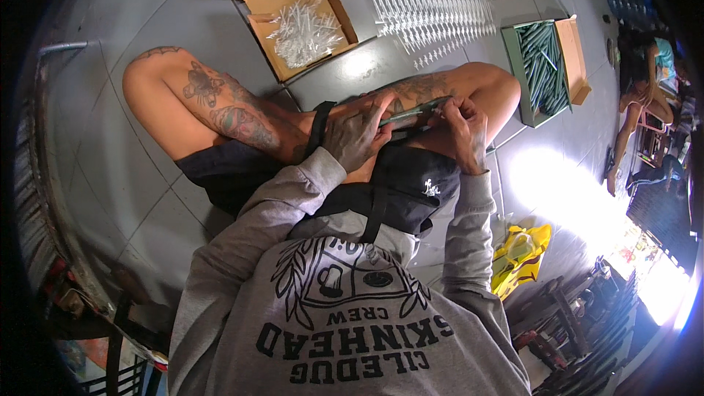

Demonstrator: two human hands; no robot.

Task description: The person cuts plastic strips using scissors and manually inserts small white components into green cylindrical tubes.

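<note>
Both hands, left [357,134] and right [463,130], grip a thin green tube [412,111] (over the lap)

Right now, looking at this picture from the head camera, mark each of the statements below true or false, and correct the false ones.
1. Both hands hold one thin green stick. True: the left hand and right hand grip the green stick together.
2. The open cardboard box holds clear plastic pieces. True.
3. The green tray lies on the person's left. False: it lies on the right, filled with green sticks.
4. The row of clear pieces lies on the floor. True.
5. The yellow bag sits inside the cardboard box. False: it lies on the floor at the person's right.
</note>
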